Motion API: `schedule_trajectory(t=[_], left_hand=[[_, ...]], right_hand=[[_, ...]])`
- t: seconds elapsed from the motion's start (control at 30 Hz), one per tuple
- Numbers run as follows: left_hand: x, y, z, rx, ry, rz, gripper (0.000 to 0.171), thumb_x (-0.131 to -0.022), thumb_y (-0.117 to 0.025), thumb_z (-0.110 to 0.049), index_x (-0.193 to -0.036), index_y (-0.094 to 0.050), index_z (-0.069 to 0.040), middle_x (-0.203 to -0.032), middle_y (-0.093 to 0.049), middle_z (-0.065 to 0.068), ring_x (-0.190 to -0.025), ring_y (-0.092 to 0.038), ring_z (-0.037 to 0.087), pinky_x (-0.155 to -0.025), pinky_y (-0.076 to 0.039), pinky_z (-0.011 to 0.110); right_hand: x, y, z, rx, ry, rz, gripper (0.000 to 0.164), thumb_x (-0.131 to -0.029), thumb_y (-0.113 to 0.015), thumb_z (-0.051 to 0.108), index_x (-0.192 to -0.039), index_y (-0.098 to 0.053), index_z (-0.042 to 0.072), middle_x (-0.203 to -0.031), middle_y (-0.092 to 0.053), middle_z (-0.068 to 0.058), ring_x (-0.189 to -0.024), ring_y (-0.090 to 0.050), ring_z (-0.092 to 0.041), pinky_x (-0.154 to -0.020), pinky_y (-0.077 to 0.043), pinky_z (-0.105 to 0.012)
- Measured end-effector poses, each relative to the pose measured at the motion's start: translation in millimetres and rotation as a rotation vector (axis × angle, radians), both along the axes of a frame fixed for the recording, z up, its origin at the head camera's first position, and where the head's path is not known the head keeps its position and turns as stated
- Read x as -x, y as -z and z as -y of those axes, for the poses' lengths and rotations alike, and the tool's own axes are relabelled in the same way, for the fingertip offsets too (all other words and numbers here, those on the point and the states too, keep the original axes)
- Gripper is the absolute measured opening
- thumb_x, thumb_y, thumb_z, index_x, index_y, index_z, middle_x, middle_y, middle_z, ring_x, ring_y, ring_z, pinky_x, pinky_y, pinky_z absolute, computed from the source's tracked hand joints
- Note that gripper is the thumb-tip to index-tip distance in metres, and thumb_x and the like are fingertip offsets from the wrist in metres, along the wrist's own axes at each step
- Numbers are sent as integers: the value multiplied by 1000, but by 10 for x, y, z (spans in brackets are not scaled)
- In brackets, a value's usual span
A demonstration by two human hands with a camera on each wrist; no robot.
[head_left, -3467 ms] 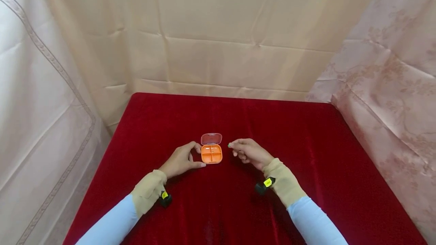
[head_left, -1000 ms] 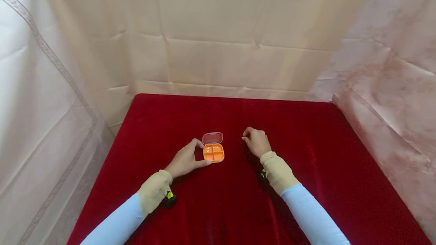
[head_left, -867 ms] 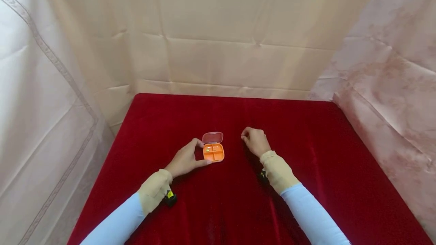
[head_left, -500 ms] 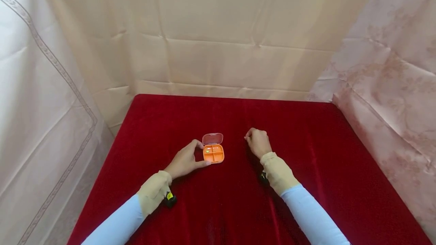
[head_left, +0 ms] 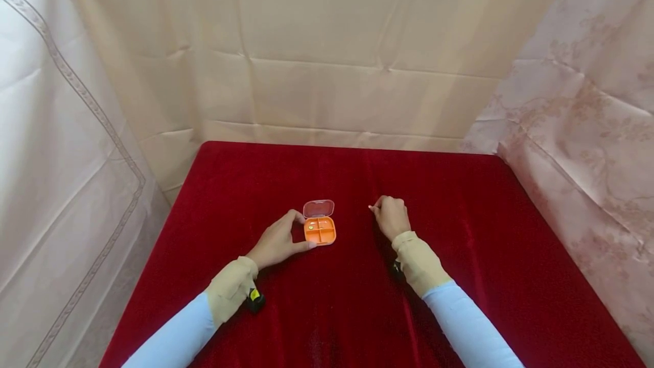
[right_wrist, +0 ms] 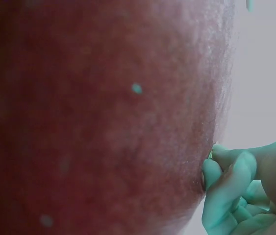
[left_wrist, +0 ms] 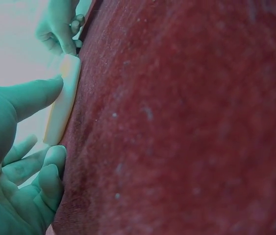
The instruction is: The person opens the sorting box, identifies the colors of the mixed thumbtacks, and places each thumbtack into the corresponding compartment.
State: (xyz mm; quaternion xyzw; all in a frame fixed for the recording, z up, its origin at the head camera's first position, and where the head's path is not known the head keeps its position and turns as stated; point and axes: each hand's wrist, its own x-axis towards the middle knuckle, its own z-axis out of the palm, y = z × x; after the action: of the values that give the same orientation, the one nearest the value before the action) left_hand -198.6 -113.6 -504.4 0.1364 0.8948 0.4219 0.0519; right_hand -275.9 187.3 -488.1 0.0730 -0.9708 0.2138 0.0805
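An orange pill box [head_left: 320,237] with four-part dividers lies on the red cloth, its clear lid [head_left: 318,208] swung back away from me. One small yellow-green piece [head_left: 310,227] is in its far left compartment. My left hand [head_left: 278,240] holds the box by its left side, the thumb at the near corner and the index finger at the far one. To the right of the box, my right hand [head_left: 392,217] is low over the cloth. Its thumb and index finger pinch a tiny yellowish piece [right_wrist: 210,154], mostly hidden by the fingertips; the other fingers are curled.
Red velvet cloth [head_left: 327,311] covers the table. Beige curtain [head_left: 332,55] hangs behind it, with pale curtains [head_left: 587,101] at the sides. A black wrist camera [head_left: 255,300] sits under the left wrist.
The green piece seen earlier in my right fingers is gone from them, and a yellow-green piece shows in the box. My right hand has moved rightward, down to the cloth. The left still holds the box.
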Motion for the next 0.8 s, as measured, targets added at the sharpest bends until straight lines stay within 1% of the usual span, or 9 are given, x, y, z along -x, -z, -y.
schedule_trajectory(t=[0.07, 0.2, 0.33, 0.4, 0.57, 0.73, 0.8], left_hand=[[-3, -6, 3, -3, -1, 1, 57, -85, -87, -38, -124, -52, -16, -102, -57, 1, -65, -44, 13, -64, -41, 32], [-11, -17, 5, -4, -1, 3, 57, -85, -86, -38, -124, -52, -14, -95, -55, 3, -64, -43, 13, -63, -41, 31], [-15, -25, 4, -4, -1, 5, 57, -85, -86, -38, -124, -52, -14, -89, -53, 6, -63, -44, 13, -62, -41, 30], [-17, -24, 3, -2, -3, 5, 57, -84, -87, -38, -124, -52, -15, -88, -53, 6, -63, -44, 13, -62, -41, 30], [-15, -9, 6, 1, -5, 7, 56, -84, -87, -37, -124, -52, -16, -87, -53, 6, -63, -45, 13, -62, -41, 30], [-12, -5, 12, -10, 3, 8, 54, -85, -86, -34, -123, -53, -15, -84, -53, 6, -62, -45, 12, -60, -41, 29], [-7, -4, 17, -16, 5, 4, 53, -86, -86, -33, -123, -53, -15, -83, -53, 6, -61, -46, 12, -59, -41, 28]], right_hand=[[-8, -5, -3, 9, -1, 13, 17, -97, -75, 17, -92, -77, 2, -89, -75, -12, -72, -70, -28, -66, -56, -44], [-37, -15, -24, 23, -3, 37, 15, -98, -72, 16, -97, -79, 2, -91, -76, -12, -68, -67, -24, -63, -54, -42], [-62, -14, -67, 23, 1, 33, 11, -97, -73, 13, -96, -78, 3, -89, -75, -11, -64, -62, -22, -62, -52, -41], [-78, -14, -88, 23, 4, 28, 11, -96, -74, 13, -94, -77, 3, -87, -74, -11, -64, -62, -23, -62, -52, -42], [-114, -3, -124, 19, -8, 34, 10, -97, -73, 11, -93, -77, 2, -88, -74, -12, -72, -69, -30, -66, -55, -46], [-139, -19, -147, 1, 9, 76, 10, -98, -71, 14, -95, -76, 7, -92, -75, -10, -78, -70, -35, -69, -56, -50], [-139, -33, -158, 42, 28, 126, 12, -99, -70, 18, -96, -76, 8, -91, -74, -8, -76, -68, -31, -68, -54, -47]])
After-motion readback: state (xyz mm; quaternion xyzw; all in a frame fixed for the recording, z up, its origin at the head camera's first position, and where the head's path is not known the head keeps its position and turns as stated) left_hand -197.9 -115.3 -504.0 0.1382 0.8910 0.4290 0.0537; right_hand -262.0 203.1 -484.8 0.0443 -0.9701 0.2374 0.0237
